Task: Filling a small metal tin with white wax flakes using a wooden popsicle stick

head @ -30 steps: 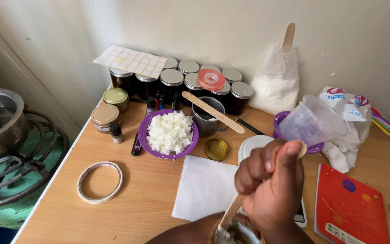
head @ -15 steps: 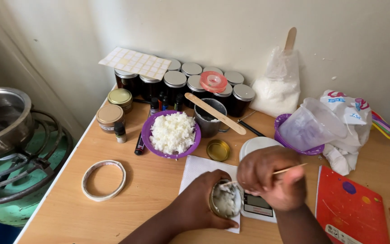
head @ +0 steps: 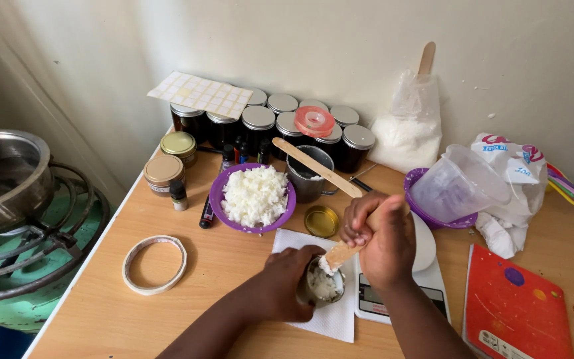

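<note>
The left hand [head: 286, 282] is wrapped around a small jar [head: 322, 287] with white, waxy stuff inside. The jar sits on a white paper [head: 330, 320] just in front of the purple bowl [head: 252, 197]. The right hand [head: 381, 237] is closed on a wooden stick [head: 337, 256], whose tip dips into the jar's mouth and carries a white lump.

The purple bowl is heaped with white flakes. Right of it stands a metal cup [head: 307, 177] with a second wooden stick [head: 316, 167] laid across its rim; its contents cannot be made out. A gold lid [head: 321, 221] lies between the bowl and the right hand. Behind the bowl is a cluster of dark jars [head: 286, 129] with silver lids, all shut, with a sheet of labels [head: 200, 94] resting on the leftmost ones. Left of the bowl stand two closed gold-lidded jars [head: 170, 161]. Further right of the bowl, a clear measuring jug [head: 458, 185] lies tilted in another purple bowl [head: 417, 183]. A scale [head: 370, 298] lies under the right wrist.
</note>
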